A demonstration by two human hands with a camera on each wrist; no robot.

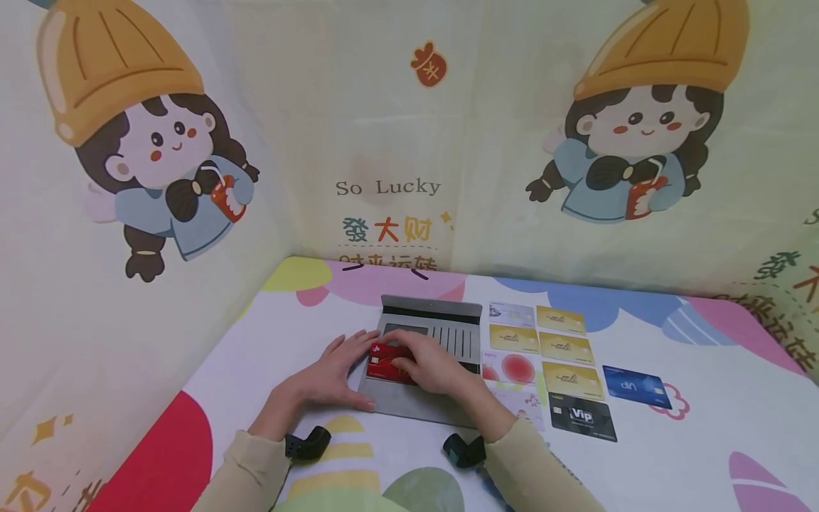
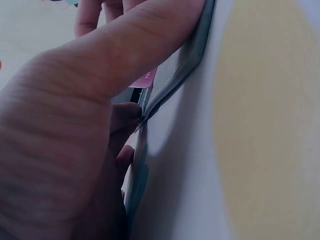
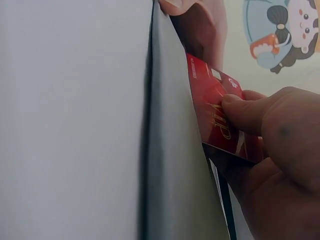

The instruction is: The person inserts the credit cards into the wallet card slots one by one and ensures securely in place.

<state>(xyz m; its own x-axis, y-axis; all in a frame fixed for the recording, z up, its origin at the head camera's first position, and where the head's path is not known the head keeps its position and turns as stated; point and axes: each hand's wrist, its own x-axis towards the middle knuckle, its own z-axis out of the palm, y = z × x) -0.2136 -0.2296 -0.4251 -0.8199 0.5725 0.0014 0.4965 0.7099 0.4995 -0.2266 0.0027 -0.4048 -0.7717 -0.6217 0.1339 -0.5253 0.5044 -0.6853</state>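
Observation:
A grey card wallet (image 1: 416,400) lies unfolded on the table in the head view, with a row of slots on its right part. My right hand (image 1: 435,364) pinches a red VIP card (image 1: 382,361) over the wallet's left part. In the right wrist view the thumb lies on the printed face of the red card (image 3: 205,97), and the other fingers are partly hidden behind it. At the wallet's left side, my left hand (image 1: 329,373) rests with fingers extended and thumb stretched along the lower part. The left wrist view shows that thumb on the wallet's edge (image 2: 175,80).
Right of the wallet, several cards lie in two columns, including gold cards (image 1: 566,348), a card with a red circle (image 1: 512,367) and a black VIP card (image 1: 582,416). A blue VIP card (image 1: 637,387) lies farther right. Patterned cloth walls (image 1: 384,107) stand behind and left.

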